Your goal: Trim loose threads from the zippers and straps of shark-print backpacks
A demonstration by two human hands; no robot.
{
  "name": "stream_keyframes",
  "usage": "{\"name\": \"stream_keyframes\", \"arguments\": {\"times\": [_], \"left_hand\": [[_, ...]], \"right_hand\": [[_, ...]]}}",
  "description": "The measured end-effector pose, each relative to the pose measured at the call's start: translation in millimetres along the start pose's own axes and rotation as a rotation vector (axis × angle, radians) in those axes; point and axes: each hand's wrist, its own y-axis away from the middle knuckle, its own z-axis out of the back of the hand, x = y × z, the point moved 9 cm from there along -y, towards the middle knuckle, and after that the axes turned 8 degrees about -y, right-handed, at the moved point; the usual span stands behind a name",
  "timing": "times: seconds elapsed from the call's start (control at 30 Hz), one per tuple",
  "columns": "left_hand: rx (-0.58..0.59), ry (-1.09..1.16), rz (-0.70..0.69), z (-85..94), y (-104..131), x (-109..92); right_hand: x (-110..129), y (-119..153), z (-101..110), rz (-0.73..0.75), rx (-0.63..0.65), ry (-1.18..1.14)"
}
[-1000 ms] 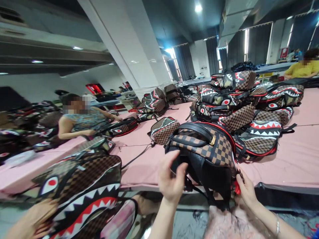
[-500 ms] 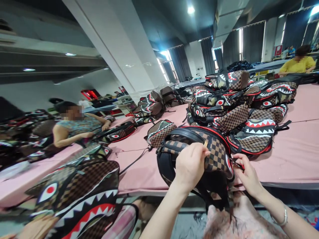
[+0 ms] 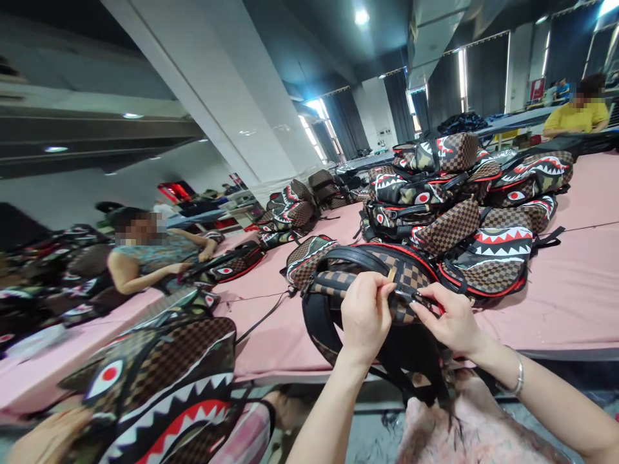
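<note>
A brown checkered backpack (image 3: 338,283) with black straps and red piping stands at the near edge of the pink table (image 3: 570,283). My left hand (image 3: 365,316) grips its top, fingers pinched near a gold zipper pull. My right hand (image 3: 447,319) pinches the zipper area just to the right, the two hands almost touching. A bracelet is on my right wrist.
A heap of shark-mouth backpacks (image 3: 459,193) is piled behind on the table. Another shark-mouth backpack (image 3: 164,386) stands at lower left. A seated person (image 3: 155,258) works at left; another person in yellow (image 3: 578,113) sits far right. Pink fabric (image 3: 464,432) lies on my lap.
My left hand rose from the bag's black back panel to its top. My right hand came up from the bag's lower right side to the zipper beside the left hand.
</note>
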Motion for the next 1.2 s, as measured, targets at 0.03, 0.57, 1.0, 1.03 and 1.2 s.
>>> {"name": "stream_keyframes", "arguments": {"times": [0.03, 0.57, 1.0, 1.03, 1.2], "left_hand": [[-0.001, 0.0, -0.001, 0.0, 0, 0], [-0.312, 0.208, 0.314, 48.4, 30, 96], [-0.248, 0.019, 0.79, 64.8, 151, 152], [-0.253, 0.008, 0.751, 64.7, 153, 137], [-0.135, 0.011, 0.538, 37.7, 132, 97]], "right_hand": [[1, -1, -2, 0.021, 0.0, 0.019], [-13, 41, -6, 0.039, 0.015, -0.096], [-108, -33, -46, -0.175, -0.173, -0.195], [-123, -45, -46, -0.251, -0.2, -0.202], [-121, -74, -32, -0.298, -0.33, -0.349]]}}
